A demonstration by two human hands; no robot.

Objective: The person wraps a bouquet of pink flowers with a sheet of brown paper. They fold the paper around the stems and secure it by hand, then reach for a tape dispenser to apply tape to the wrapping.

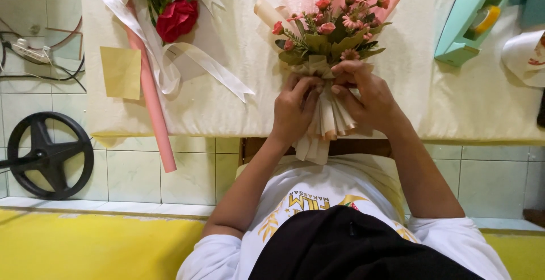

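A small bouquet (332,27) of pink and red flowers with green leaves lies wrapped in cream and pink paper at the table's front edge. My left hand (294,107) grips the gathered cream paper at the stem from the left. My right hand (366,95) closes on the same neck from the right, with its fingertips just below the leaves. The pleated paper tail (323,135) hangs between both hands over the table's edge.
A cream cloth covers the table (227,104). A red rose bouquet (176,16) with white ribbon (198,59), a pink paper roll (153,110) and a yellow sheet (121,72) lie at left. A teal tape dispenser (468,24) sits at right. A black wheel (48,155) leans on the tiled wall.
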